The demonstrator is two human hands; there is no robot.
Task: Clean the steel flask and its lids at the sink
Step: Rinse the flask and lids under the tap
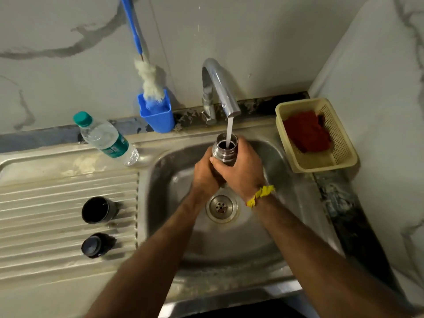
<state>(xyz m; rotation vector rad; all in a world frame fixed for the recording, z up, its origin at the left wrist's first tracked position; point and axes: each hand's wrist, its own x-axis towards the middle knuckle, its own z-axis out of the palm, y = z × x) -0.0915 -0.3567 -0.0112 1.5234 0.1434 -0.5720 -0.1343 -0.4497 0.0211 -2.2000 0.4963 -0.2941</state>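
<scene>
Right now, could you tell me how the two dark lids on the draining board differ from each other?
The farther lid is the larger, a cup shape with its hollow opening showing; the nearer lid is smaller and shows a closed, flat face. The farther lid's wall looks greyish, while the nearer lid is dark throughout. Both rest untouched on the ribbed draining board.
</scene>
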